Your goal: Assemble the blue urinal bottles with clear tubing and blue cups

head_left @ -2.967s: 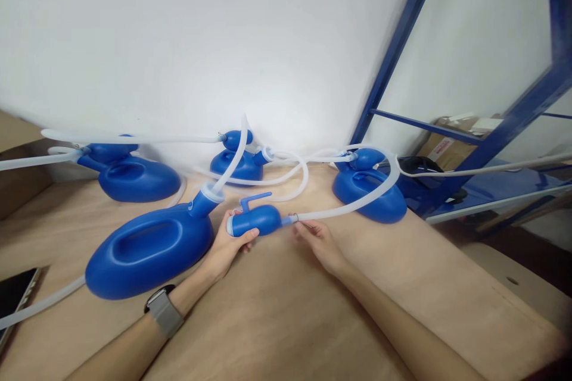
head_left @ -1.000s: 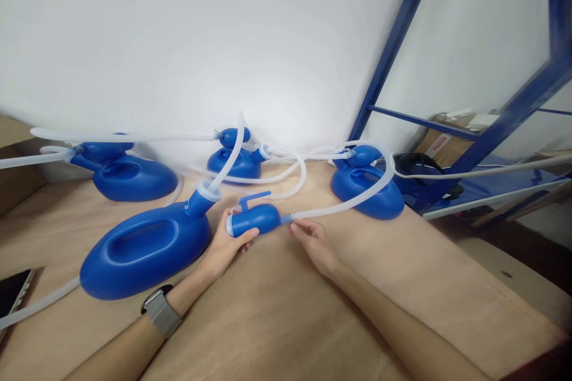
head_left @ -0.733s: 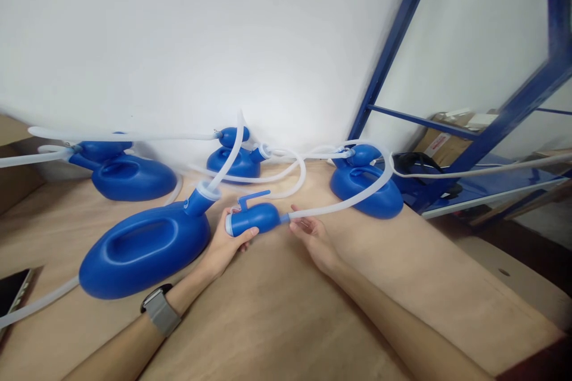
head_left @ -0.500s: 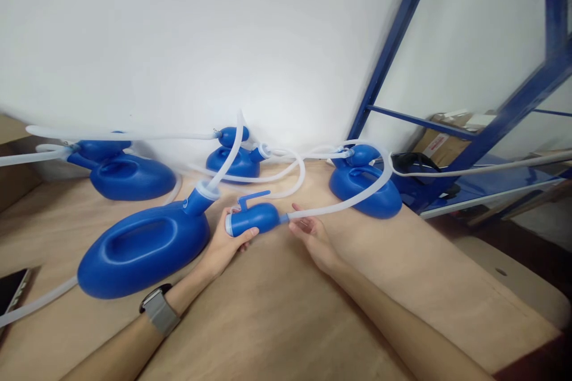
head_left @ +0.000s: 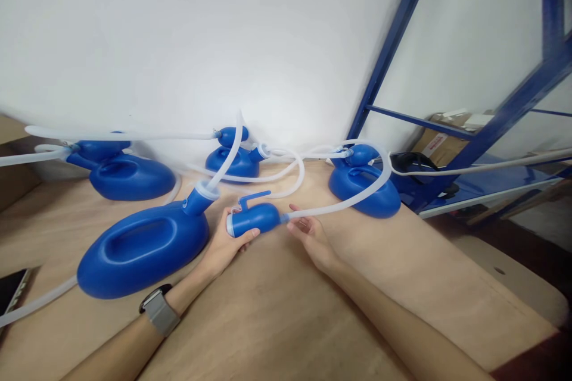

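Observation:
My left hand is wrapped round a small blue bulb-shaped piece with a thin blue spout on top, held just above the wooden table. A translucent tube runs from the bulb's right end toward the right. My right hand lies just under the tube's joint with the bulb, palm up and fingers loosely apart, gripping nothing. A large blue oval vessel with a white-collared neck sits just left of my left hand.
Three more blue vessels with looping translucent tubes stand along the white wall. A phone lies at the table's left edge. A blue metal shelf frame holding cardboard boxes stands to the right.
My right hand has let go of the tube at the bulb's end and opened, palm turned up. My left hand keeps its hold on the bulb.

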`<state>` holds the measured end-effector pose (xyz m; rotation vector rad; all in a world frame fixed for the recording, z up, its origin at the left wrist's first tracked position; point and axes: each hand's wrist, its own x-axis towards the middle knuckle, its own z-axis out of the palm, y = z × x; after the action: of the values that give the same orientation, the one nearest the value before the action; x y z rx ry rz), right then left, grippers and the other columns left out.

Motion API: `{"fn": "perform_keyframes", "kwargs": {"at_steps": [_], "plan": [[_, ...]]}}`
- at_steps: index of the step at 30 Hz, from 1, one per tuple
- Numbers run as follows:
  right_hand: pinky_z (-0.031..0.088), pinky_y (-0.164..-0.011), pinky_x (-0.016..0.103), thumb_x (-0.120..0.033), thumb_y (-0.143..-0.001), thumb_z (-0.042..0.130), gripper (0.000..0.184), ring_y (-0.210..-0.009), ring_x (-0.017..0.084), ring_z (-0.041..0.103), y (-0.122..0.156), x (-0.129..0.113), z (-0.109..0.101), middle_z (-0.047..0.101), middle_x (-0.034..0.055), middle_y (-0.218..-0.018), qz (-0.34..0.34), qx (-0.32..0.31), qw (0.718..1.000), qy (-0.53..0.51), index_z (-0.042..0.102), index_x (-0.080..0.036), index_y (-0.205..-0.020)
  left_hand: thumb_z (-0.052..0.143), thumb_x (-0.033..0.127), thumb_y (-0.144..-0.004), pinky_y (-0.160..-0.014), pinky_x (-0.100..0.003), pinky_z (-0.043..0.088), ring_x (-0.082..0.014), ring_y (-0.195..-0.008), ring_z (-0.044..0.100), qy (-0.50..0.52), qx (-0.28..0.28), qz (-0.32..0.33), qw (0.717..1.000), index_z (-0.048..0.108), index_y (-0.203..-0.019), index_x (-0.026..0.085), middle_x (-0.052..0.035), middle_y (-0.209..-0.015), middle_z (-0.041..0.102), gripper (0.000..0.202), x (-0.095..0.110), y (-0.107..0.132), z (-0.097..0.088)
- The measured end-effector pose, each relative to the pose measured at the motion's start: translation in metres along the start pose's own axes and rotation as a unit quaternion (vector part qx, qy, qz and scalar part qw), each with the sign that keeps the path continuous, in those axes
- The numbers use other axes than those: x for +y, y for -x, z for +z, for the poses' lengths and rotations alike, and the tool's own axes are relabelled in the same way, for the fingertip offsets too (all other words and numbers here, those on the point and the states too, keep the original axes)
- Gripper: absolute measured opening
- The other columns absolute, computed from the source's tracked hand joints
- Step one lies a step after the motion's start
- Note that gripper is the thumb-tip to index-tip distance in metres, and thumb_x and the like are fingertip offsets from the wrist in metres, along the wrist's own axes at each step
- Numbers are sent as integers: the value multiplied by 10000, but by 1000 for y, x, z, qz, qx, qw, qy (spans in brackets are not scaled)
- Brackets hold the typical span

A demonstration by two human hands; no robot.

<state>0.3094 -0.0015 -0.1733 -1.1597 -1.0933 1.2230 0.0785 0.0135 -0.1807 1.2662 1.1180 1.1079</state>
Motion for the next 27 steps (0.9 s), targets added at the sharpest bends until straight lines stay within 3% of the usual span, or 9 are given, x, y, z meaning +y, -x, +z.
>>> {"fn": "perform_keyframes", "kwargs": {"at_steps": [9,16,22,27], "plan": [[536,-913,398,-446,-695,853,323,-973,220,663,0,0,1,712,102,-1252,1,8,1000,-4,680,-211,-833,869,467,-733,-493,-213,461,-123,-507,552,-1,2,3,1000,386,-1186,266,82,-629,592,692,-2,-1,0],[492,-980,440,-464,-696,847,323,-1085,266,658,-1,0,-2,703,103,-1278,-5,-9,1000,5,676,-232,-843,870,479,-727,-499,-209,462,-123,-521,554,-1,2,-4,1000,387,-1191,279,90,-633,588,698,-2,-1,0],[519,-883,403,-466,-699,835,338,-1003,246,660,0,-2,0,628,127,-1405,1,-14,1000,27,616,-211,-718,859,485,-731,-515,-212,462,-118,-505,538,-24,-1,0,1000,382,-1192,266,98,-607,579,699,1,1,0],[518,-920,404,-426,-720,833,300,-970,227,660,2,-2,3,708,106,-1252,-4,-8,1000,20,631,-217,-792,855,494,-739,-505,-203,446,-118,-498,532,-34,-7,1,999,375,-1207,259,93,-583,591,711,3,2,1]]}}
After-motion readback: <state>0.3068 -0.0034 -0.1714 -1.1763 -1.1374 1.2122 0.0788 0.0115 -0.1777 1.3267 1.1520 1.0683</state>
